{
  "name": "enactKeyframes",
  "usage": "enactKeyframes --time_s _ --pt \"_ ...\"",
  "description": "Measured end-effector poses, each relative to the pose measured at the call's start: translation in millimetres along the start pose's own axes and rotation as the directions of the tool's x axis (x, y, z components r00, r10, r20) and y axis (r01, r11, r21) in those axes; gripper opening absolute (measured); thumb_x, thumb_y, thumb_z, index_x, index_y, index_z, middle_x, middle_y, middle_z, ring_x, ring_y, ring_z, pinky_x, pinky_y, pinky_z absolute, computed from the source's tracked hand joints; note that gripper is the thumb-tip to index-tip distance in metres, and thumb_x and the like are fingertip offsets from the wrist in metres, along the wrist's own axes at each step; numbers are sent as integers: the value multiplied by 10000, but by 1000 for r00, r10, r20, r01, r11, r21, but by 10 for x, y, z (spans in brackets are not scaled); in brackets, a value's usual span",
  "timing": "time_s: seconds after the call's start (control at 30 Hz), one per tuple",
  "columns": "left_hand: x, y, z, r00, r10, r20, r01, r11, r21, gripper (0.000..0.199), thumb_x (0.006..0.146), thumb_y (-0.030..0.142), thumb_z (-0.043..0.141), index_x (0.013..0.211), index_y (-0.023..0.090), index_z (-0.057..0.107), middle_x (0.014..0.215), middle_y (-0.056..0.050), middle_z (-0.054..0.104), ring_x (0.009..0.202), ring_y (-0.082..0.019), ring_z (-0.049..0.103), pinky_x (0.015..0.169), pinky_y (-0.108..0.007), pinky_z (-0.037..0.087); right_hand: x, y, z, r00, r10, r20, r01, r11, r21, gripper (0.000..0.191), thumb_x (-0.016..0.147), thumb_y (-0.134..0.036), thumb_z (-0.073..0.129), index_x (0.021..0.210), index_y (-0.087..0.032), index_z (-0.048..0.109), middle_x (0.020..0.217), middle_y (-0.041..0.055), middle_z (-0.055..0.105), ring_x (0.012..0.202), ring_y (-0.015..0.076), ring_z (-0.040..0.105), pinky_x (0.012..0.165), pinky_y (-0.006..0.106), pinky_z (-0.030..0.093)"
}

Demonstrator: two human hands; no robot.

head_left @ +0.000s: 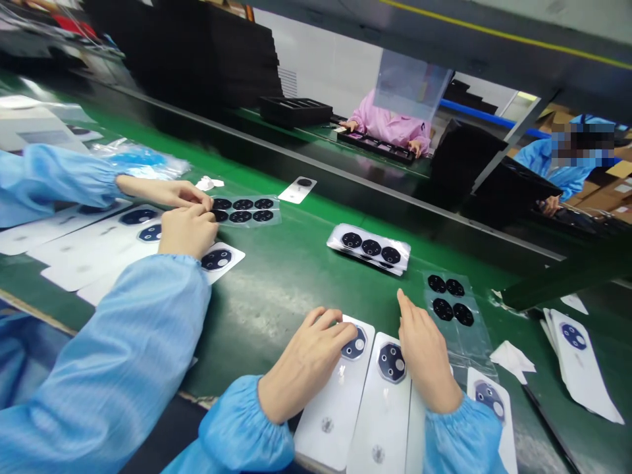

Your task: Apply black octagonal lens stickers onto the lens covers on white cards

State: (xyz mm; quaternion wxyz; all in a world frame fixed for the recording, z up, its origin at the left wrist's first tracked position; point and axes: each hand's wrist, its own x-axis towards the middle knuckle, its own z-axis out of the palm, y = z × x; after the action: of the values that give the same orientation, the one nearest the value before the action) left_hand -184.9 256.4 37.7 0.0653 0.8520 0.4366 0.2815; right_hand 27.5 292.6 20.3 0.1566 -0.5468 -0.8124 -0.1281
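My left hand (309,359) rests on a white phone-shaped panel (328,408), its fingers bent but apart, the tips beside the dark camera patch. Close by lies a second white panel (380,408) with a dark octagonal camera patch (392,363). Over that panel's right edge is my right hand (425,359), fingers straight and together, its thumb hidden. Part of another panel shows beneath this hand. To its right lies a clear sheet (459,336) bearing round black stickers (443,309). A further panel (494,408) is partly covered by my right sleeve.
At left, a co-worker's two hands (190,230) work by a sticker sheet (247,220) and overlapping panels (89,250). A sticker stack (370,249) lies mid-table. Rightward are crumpled paper (512,359), a dark thin tool (548,421) and stacked panels (580,362). Two people sit beyond.
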Motion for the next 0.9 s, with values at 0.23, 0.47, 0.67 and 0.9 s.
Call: enactKeyframes --time_s 0.23,0.47,0.67,0.9 --pt "8 -17 23 999 38 17 -38 999 30 321 874 -39 297 928 166 537 773 -9 593 857 -198 493 797 -359 333 -349 -180 -245 992 -77 -103 99 969 227 379 911 -87 325 1215 -157 539 1186 115 633 1053 246 601 825 400 515" --pt "-3 8 65 983 145 112 -165 966 197 274 856 -28 320 884 162 515 971 -39 622 909 -199 506 883 -389 311 -685 -575 -171 865 -403 -298 486 820 301 304 947 -84 356 979 -113 656 1020 76 723 988 182 638 732 302 483" --pt "130 -97 -27 985 70 160 -56 994 -90 302 849 -18 300 932 179 514 868 -17 595 824 -158 520 800 -309 394 -615 -536 -211 886 -385 -256 458 809 368 320 991 -188 331 1045 -129 641 999 62 723 970 179 627 747 318 478" --pt "432 -221 38 975 10 221 27 987 -160 228 785 -9 463 896 190 476 873 6 561 820 -136 533 711 -218 448 -624 -568 -219 903 -353 -243 426 807 409 292 986 -193 354 1037 -132 635 1004 49 721 969 178 629 764 323 482"
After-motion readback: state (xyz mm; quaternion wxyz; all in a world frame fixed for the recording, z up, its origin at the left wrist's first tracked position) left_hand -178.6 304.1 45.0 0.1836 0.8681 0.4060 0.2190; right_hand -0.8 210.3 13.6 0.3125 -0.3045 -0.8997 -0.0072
